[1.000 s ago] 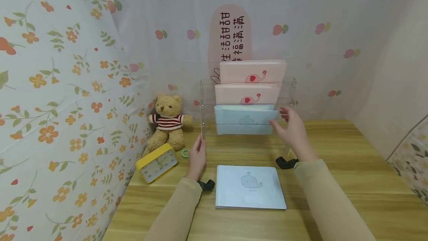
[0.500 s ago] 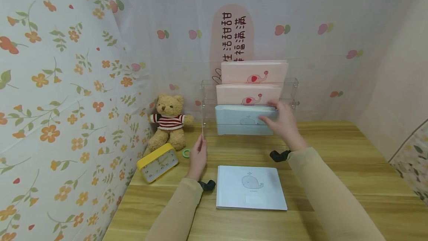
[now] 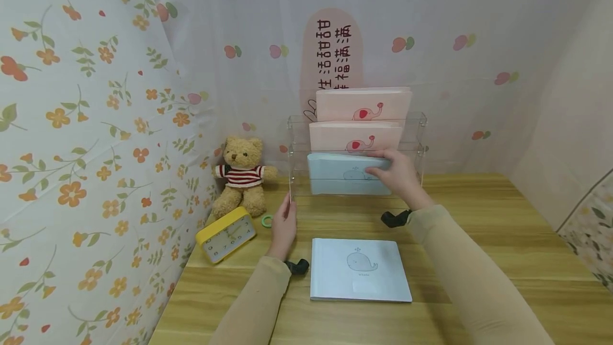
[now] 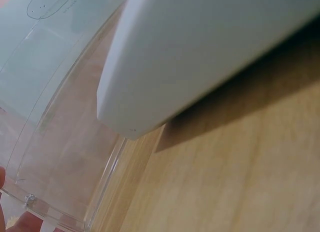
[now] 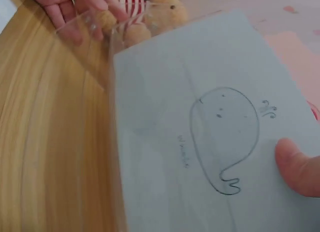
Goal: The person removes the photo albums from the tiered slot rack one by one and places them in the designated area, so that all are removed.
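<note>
Faintly legible: whale drawing on blue booklet [image 3: 347,174], right hand [image 3: 397,174] gripping.

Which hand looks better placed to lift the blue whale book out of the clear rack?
Probably the right hand: it already grips the blue whale book in the front slot. The left hand holds the clear rack.

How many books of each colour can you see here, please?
Blue books: 2, one in the rack and one flat on the table.
Pink books: 2, in the upper rack tiers.
Total: 4.
</note>
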A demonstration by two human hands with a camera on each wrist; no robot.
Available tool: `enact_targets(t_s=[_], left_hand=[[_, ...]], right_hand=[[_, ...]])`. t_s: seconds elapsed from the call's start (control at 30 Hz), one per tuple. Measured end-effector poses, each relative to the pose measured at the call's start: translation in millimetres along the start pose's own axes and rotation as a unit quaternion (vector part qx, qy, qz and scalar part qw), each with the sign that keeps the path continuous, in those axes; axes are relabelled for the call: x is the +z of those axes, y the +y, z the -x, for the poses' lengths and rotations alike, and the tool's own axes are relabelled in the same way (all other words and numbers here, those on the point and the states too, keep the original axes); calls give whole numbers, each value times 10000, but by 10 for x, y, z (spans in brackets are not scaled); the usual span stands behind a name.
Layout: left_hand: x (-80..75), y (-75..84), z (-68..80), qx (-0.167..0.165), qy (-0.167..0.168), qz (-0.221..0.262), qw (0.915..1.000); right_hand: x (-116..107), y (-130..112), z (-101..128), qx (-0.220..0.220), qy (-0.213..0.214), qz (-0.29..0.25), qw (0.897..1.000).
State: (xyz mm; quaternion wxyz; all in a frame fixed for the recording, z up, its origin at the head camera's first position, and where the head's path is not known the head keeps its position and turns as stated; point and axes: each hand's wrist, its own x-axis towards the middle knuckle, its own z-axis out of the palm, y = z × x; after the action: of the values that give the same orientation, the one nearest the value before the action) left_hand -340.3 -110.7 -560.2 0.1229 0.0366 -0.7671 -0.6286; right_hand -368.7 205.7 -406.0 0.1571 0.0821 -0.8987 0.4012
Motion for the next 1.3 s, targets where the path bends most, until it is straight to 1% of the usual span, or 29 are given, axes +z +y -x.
enact_targets(t_s=[0.13,0.27,0.37,0.43,0.57,0.63,0.73,0.9,1.07,1.17,1.3], left_hand=[[11,-6,4,30,-29,21,10000],[23,-7,10,39,-67,7,10000],[33,-10,16,40,-50,-8,10000],[39,-6,22,34,-45,6,10000],[49,5,27,64,-65,39,10000],[52,6,29,90,-62,27,9999],[52,2,32,131,-68,11,9999],[59,-12,-5,150,8,-21,9999],[56,5,-33,249,-19,1,9997],[38,21,-17,257,10,9,9997],[9,13,17,150,37,-2,9999]], right_hand=[[47,-5,25,33,311,-63,9995],[77,-26,86,-66,682,-132,9976],[74,-62,138,-172,1058,-362,9936],[54,-97,174,-262,1395,-553,9883],[-36,-173,244,-573,2182,-957,9695],[-110,-206,286,-711,2499,-1124,9591],[-242,-237,364,-715,2882,-1381,9449],[-440,-209,537,-379,3499,-1680,9208],[-533,-66,770,186,3971,-1957,8965],[-556,14,906,487,4128,-2158,8835],[-561,96,1050,869,4236,-2360,8702]])
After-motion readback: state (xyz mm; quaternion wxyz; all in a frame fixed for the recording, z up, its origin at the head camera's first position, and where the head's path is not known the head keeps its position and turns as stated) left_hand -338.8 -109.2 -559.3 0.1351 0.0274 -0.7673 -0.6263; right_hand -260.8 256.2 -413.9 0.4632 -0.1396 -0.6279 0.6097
